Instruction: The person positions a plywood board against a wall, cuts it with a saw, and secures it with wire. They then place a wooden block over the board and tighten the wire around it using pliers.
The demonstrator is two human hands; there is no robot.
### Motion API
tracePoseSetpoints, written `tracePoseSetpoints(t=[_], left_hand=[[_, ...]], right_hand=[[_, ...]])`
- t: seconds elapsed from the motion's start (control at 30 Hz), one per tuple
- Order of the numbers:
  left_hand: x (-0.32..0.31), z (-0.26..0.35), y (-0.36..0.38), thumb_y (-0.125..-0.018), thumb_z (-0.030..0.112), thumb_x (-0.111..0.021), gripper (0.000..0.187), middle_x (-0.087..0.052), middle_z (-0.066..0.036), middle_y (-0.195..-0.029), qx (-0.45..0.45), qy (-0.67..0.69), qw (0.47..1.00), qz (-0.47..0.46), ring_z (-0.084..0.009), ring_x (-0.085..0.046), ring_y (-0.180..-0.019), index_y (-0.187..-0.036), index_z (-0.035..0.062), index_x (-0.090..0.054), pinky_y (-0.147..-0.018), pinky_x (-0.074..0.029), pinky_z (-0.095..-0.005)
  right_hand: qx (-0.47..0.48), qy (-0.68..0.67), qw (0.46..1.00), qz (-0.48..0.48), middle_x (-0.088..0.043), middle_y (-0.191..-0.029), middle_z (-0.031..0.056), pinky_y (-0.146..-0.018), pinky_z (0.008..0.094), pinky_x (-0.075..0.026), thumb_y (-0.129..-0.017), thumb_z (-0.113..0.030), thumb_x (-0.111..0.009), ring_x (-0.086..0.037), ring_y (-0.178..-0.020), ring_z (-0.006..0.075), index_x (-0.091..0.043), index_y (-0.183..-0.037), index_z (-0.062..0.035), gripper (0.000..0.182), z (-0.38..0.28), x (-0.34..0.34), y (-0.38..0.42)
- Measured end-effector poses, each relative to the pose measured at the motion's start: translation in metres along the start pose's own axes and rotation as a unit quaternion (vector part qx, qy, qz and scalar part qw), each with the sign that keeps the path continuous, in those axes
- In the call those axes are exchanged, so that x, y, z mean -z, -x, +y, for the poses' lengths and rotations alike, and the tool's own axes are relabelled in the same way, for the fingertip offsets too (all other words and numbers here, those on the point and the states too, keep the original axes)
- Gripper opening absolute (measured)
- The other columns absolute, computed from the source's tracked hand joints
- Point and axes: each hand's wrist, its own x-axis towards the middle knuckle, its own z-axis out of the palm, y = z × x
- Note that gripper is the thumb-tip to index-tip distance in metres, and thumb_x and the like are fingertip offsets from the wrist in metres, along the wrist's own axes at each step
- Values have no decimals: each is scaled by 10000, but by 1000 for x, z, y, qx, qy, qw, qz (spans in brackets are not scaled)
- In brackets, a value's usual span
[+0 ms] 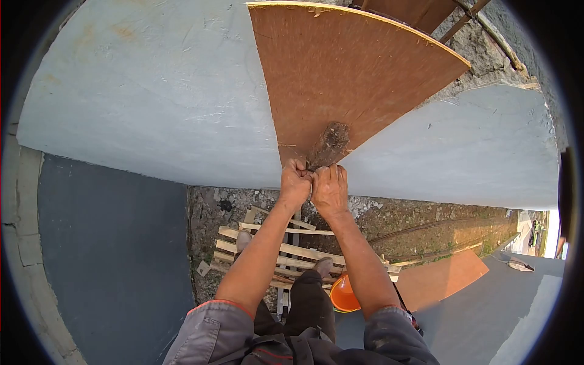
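My left hand (pixel 296 184) is closed, its thumb and fingers pinched together at the narrow near tip of a wedge-shaped reddish-brown plywood sheet (pixel 328 67). Pressed up beside it, my right hand (pixel 330 188) has its fingers curled over, knuckles upward. I cannot tell what lies inside the fingers. Just beyond both hands, a rough, dirt-brown stub (pixel 331 143) rests over the plywood's tip. The sheet's pale curved edge faces away from me, and grey panels (pixel 164 103) flank it on both sides.
Below, my shoes stand on pale wooden slats (pixel 295 249). An orange bucket (pixel 345 294) sits by my right leg. Another brown board (pixel 441 280) lies at lower right, and a dark grey panel (pixel 112 237) fills the lower left. Rubble ground (pixel 420 225) shows between.
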Motion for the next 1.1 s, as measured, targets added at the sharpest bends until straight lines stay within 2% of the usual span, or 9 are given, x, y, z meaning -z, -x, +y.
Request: tracePoseSetpoints(t=[0.03,0.1,0.13,0.3,0.43,0.53,0.7,0.9,1.1], left_hand=[[5,-2,-6,-810,-137,-533,238,-564,-84,-829,0,2,1000,0,-117,-562,-711,-947,33,-438,-625,-468,-246],[14,-4,-21,-814,-145,-535,240,-555,-78,-792,-37,-239,968,-69,-140,-556,-662,-950,25,-433,-526,-475,-297],[12,6,-23,-814,-145,-535,240,-555,-78,-792,-36,-235,969,-67,-140,-556,-662,-950,25,-433,-526,-475,-297],[19,28,-31,-794,-103,-588,214,-522,-73,-753,181,-117,965,-146,-159,-536,-606,-904,15,-447,-517,-450,-289],[19,31,-23,-794,-96,-600,223,-511,-63,-726,184,-47,973,-132,-157,-521,-586,-904,24,-447,-522,-445,-287],[15,33,-21,-806,-91,-602,242,-515,-59,-712,115,-183,965,-151,-153,-515,-586,-938,34,-443,-531,-450,-294],[29,35,-27,-823,-78,-595,230,-587,-78,-743,260,32,951,-167,-176,-548,-605,-950,58,-459,-610,-507,-362],[26,18,-20,-834,-41,-583,147,-605,-87,-762,262,137,948,-117,-207,-592,-646,-882,69,-497,-683,-537,-390],[22,17,-19,-802,29,-614,121,-588,-55,-735,228,157,955,-102,-184,-597,-651,-844,78,-512,-618,-503,-344]], right_hand=[[-6,-4,1000,-11,-529,-872,229,-874,508,-425,-852,-70,-610,-542,-871,404,-536,-871,8,110,0,0,1],[-9,-6,1000,-26,-525,-881,231,-868,507,-424,-851,-71,-610,-537,-880,404,-531,-876,8,115,4,1,1],[5,-3,999,-32,-521,-888,229,-864,503,-424,-847,-69,-610,-533,-890,400,-529,-880,7,116,7,0,2],[48,-6,998,-38,-519,-902,222,-859,493,-427,-834,-59,-610,-527,-901,395,-525,-892,2,119,12,5,0],[65,-25,997,-34,-513,-897,213,-861,488,-431,-827,-40,-607,-524,-891,391,-528,-894,4,112,17,5,0],[68,-26,997,-25,-509,-882,206,-859,491,-434,-826,-34,-606,-526,-892,388,-536,-879,5,96,17,4,0],[78,-23,996,-35,-516,-867,199,-863,495,-443,-830,-37,-608,-534,-892,385,-546,-865,-1,80,23,3,-1],[92,-8,995,-25,-545,-866,206,-893,485,-454,-838,-51,-610,-561,-873,387,-540,-863,-5,87,20,5,-4],[3,-60,997,-41,-599,-740,194,-718,471,-519,-861,-39,-610,-619,-697,393,-502,-883,-16,113,13,-7,6]])
